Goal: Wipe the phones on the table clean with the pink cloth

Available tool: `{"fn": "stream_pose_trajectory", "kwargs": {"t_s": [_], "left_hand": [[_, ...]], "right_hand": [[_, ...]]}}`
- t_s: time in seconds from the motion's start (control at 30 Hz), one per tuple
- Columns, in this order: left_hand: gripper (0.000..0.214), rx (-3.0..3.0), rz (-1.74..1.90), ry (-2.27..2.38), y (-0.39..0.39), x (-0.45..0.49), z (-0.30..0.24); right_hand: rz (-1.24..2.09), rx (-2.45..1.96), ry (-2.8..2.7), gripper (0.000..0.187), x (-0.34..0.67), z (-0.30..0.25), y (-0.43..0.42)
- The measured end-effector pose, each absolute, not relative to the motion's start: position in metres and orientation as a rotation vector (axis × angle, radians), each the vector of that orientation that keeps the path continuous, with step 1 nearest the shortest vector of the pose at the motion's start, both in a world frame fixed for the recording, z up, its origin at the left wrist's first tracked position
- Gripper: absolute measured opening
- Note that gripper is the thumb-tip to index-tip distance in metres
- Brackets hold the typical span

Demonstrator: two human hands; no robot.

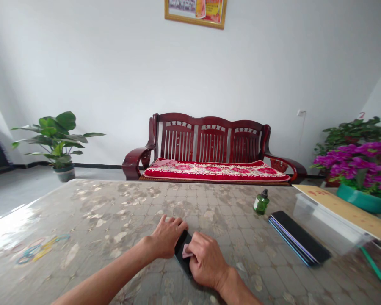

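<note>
A dark, flat, glossy slab that looks like a phone (180,248) lies on the patterned table in front of me, tilted away to the left. My left hand (169,237) grips its far left edge, with the fingers curled over the far end. My right hand (208,260) is closed around a small pink cloth (186,250), pressed against the phone's upper face. Part of the phone and much of the cloth are hidden under my right hand.
Right of my hands are a green pump bottle (260,203), a stack of dark slabs (300,237) and a clear plastic box (328,226) under a tan sheet (346,207). Beyond stands a teal flower pot (362,198). Coloured bands (40,250) lie on the left.
</note>
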State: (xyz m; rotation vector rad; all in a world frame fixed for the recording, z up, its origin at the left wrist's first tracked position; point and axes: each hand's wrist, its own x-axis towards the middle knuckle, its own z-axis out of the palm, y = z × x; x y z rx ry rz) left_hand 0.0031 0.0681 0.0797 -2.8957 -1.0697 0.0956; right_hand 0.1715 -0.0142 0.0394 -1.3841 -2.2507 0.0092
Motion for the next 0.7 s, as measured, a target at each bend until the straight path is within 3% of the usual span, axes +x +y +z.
{"fn": "stream_pose_trajectory", "kwargs": {"t_s": [0.17,0.7], "left_hand": [[0.051,-2.715,0.142,-1.397,0.062,0.001,0.075],[0.065,-2.836,0.007,-1.483,0.026,-0.023,0.071]], "right_hand": [[0.035,-1.475,-2.191,0.025,0.173,0.039,-0.014],[0.024,-1.665,-1.937,0.027,0.175,0.038,-0.01]]}}
